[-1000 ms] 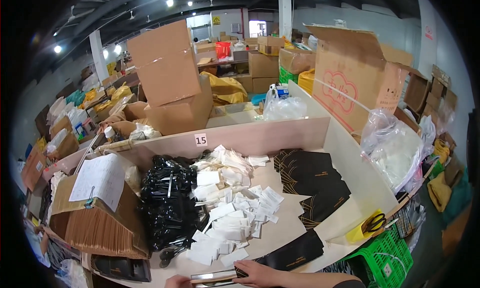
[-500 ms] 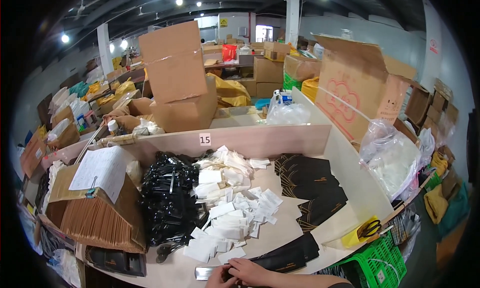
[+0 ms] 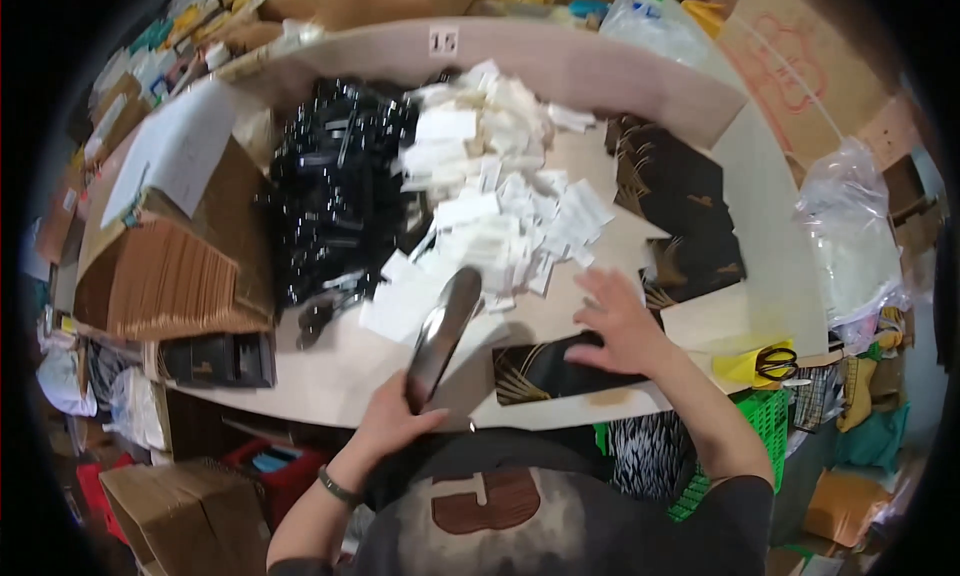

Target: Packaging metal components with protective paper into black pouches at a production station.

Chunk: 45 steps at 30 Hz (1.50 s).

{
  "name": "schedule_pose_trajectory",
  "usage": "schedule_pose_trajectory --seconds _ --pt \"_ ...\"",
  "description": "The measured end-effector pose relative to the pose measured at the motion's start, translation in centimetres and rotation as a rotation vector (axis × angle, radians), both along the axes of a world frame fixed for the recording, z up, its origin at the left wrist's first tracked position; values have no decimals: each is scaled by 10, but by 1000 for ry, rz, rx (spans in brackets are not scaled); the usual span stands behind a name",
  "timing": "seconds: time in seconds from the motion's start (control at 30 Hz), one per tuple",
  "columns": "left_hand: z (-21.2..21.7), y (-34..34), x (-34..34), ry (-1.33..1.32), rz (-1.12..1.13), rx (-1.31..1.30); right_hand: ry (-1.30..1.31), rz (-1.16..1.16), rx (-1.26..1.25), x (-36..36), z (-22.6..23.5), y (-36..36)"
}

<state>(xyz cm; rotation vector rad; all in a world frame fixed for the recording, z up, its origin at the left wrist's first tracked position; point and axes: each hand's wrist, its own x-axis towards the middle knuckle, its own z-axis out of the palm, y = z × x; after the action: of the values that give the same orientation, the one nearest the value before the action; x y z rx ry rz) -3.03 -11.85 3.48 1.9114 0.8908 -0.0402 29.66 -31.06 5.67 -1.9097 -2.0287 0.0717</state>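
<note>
1. Worktop [image 3: 330, 376]: crowded almost to the near edge, with little bare room left; easy to push something over the rim with a careless sweep of either forearm.
2. Heap of black pieces [image 3: 340, 186]: piled high at the left, just beside the white slips; likely to slump into them if knocked by the tool's swing.
3. Scatter of white paper slips [image 3: 500, 196]: loose and light across the middle, reaching right up to the tool's far end; prone to flutter, slide or mix into the black heap with any brisk movement.
4. Stack of black gold-printed sleeves [image 3: 680, 196]: at the right, edges splayed; apt to slide further if bumped by the right wrist.
5. Single black gold-printed sleeve [image 3: 550, 368]: flat near the front edge, pinned under the right hand [image 3: 620, 328], fingers spread, pressing rather than gripping; could skid or crease if pressure shifts, and sits close enough to the edge to drop.
6. Shiny metal tool [image 3: 445, 331]: long and rounded, tilted up over the worktop, clamped at its lower end by the left hand [image 3: 400, 421]; smooth surface, so a slipping grip seems possible, with the spread right fingers near its path.
7. Scissors [image 3: 775, 361]: on a yellow sheet at the far right edge, well apart; little risk.
</note>
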Motion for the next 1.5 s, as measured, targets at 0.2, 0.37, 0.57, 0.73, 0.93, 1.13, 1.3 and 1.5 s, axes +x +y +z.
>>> schedule_pose_trajectory --seconds 0.2,0.37,0.57,0.73,0.93,1.13,1.3,1.5 --pt "-26 -48 46 -535 -386 -275 157 139 -97 -79 -61 22" --pt "-24 -20 -6 46 6 295 182 -234 -134 -120 -43 24" --pt "-12 -7 -33 28 -158 488 279 -456 -292 -127 -66 39" --pt "6 13 -30 60 -456 462 437 -376 -221 -153 -68 49" --pt "-18 22 -10 -131 -232 587 229 -798 20 -23 -78 83" --pt "-10 38 5 -109 -216 585 347 -939 -85 33 -77 58" --pt "-9 89 -48 -119 243 735 654 -887 92 -21 -44 53" --pt "-37 104 -19 -61 195 811 307 -177 96 -162 -99 136"
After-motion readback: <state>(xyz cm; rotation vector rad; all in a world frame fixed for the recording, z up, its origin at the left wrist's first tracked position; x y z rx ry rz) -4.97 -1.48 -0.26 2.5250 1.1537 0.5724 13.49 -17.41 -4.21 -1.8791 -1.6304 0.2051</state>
